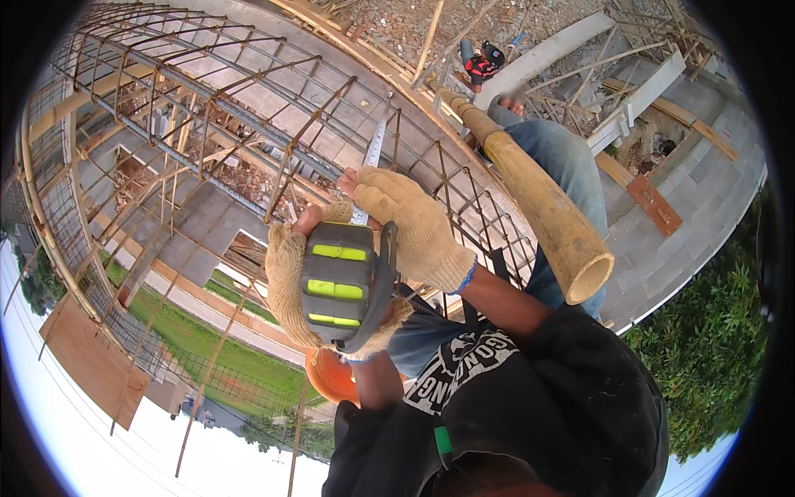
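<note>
My left hand (pixel 286 277), in a cream knitted work glove with bare fingertips, is wrapped round a black and lime-yellow tape measure (pixel 338 286). From the case a white blade (pixel 375 147) runs away from me across a rebar cage (pixel 224 103). My right hand (pixel 414 219), gloved alike, is closed over the blade just beyond the case, its bare fingertips near a bar of the cage. The blade's far end is hard to make out among the bars.
A thick bamboo pole (pixel 530 195) slants past my right side, beside my jeans-clad leg. Beyond it a co-worker (pixel 483 65) in red and black crouches near a concrete beam (pixel 546 58). Grey block wall (pixel 704 195) lies at right. An orange rounded object (pixel 330 377) shows below my left hand.
</note>
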`<state>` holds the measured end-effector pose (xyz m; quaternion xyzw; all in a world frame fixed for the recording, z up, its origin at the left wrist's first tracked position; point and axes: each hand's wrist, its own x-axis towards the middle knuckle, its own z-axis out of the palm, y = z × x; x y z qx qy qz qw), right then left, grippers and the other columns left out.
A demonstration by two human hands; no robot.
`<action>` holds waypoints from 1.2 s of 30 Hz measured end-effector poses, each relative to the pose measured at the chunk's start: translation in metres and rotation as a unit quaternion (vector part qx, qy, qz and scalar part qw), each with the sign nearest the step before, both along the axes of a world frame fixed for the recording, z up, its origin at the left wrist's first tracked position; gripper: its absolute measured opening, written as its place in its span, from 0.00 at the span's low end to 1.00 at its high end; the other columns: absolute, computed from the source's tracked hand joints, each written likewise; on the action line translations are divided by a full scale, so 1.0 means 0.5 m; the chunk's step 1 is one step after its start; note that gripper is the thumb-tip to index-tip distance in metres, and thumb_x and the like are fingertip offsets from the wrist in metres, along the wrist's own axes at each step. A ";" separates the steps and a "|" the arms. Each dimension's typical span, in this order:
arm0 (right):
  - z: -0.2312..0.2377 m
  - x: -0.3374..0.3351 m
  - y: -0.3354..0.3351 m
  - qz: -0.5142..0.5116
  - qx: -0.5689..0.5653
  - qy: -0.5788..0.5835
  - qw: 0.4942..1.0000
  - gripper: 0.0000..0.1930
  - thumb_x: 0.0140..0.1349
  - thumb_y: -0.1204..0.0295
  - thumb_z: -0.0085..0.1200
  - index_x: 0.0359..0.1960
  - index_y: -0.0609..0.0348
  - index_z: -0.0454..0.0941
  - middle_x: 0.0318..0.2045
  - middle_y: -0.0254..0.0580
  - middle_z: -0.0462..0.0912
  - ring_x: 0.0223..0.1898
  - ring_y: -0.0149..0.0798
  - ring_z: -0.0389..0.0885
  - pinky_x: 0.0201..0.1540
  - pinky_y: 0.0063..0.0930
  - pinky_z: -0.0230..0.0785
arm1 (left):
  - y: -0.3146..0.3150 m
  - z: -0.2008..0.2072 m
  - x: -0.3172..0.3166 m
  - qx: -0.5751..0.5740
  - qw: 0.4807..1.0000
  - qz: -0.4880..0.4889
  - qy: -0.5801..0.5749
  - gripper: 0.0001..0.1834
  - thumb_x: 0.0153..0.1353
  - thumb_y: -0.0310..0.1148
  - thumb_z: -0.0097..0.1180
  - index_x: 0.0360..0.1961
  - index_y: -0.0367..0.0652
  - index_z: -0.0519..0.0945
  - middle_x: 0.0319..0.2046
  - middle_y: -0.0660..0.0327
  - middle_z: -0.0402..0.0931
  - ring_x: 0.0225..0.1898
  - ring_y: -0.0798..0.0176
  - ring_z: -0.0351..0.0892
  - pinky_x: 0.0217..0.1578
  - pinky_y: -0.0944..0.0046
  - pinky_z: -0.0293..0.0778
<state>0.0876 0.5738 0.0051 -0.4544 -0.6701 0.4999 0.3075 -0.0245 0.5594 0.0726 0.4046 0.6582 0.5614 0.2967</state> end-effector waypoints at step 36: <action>-0.503 0.109 0.012 0.044 -0.216 -0.330 0.918 0.16 0.73 0.70 0.42 0.55 0.64 0.76 0.50 0.66 0.83 0.51 0.67 0.83 0.54 0.59 0.75 | -0.005 0.050 -0.125 -0.105 0.967 -0.078 -0.220 0.26 0.56 0.49 0.71 0.46 0.39 0.87 0.39 0.42 0.86 0.37 0.47 0.88 0.35 0.49 0.85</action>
